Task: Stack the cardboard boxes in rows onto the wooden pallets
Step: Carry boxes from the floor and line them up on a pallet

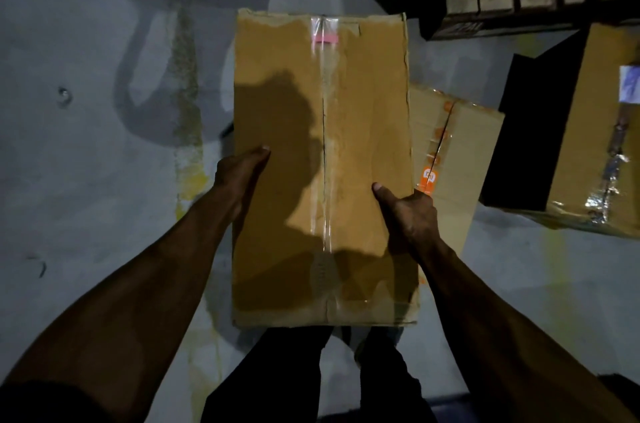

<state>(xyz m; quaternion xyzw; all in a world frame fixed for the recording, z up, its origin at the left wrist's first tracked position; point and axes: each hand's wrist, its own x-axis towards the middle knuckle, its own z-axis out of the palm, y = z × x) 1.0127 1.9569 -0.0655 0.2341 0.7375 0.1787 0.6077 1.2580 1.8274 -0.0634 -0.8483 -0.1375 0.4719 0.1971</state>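
Thumbs lay flat on top while the left hand and right hand gripped the sides of a tall brown taped cardboard box, held mid-frame above the grey concrete floor; the other fingers were hidden. A wooden pallet sat upper right.

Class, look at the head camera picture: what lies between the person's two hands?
In the head view, the taped cardboard box fills the stretch between the left hand and right hand, which grip its opposite sides.

An orange sticker with a white "mi" logo sits on the smaller box. No other writing can be read.
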